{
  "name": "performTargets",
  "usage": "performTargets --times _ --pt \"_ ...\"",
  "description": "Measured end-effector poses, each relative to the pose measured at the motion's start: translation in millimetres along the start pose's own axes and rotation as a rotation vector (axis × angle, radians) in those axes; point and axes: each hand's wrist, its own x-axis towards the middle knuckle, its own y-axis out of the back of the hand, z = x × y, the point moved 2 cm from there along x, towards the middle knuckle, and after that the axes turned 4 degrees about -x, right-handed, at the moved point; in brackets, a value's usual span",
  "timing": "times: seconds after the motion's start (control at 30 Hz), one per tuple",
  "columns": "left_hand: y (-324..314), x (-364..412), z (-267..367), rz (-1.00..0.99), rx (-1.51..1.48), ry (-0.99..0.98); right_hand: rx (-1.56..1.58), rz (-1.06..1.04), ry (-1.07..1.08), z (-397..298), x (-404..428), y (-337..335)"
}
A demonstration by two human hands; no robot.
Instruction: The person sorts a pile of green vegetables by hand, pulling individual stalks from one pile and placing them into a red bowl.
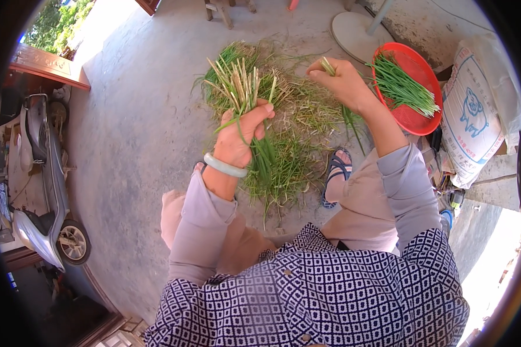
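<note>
My left hand (pixel 243 132), with a pale bangle (pixel 225 165) at the wrist, grips a bunch of garlic chives (pixel 239 84). Their pale stem ends point away from me, and the green leaves hang down below the fist. In my right hand (pixel 341 82) are a few chive stems (pixel 328 66), pinched in the curled fingers, with leaves trailing beneath the wrist. The hands are apart, both above a heap of chives and loose trimmings (pixel 286 165) on the floor. A bundle of green chives (pixel 401 86) lies in a red plastic basket (pixel 434 78), right of my right hand.
A printed white sack (pixel 473 112) stands beside the basket, near a round stand base (pixel 351 34). A wooden stool (pixel 219 13) is at the far side. A silver scooter (pixel 47 182) is parked at left. My sandalled foot (pixel 336 178) rests beside the heap on the concrete floor (pixel 126 130).
</note>
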Motion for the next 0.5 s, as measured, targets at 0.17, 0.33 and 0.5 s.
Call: performTargets --times 0.17,0.33,0.5 --pt "-2.1 -1.9 1.0 0.011 0.042 -0.021 0.671 -0.248 -0.055 -58.0 -23.4 -28.4" --pt "-10.0 -3.1 1.7 0.011 0.184 -0.018 0.693 -0.268 -0.056 -56.0 -23.4 -41.7" --pt "-11.9 -3.5 3.1 0.011 0.174 -0.077 0.742 -0.196 -0.043 -49.3 -23.6 -52.2"
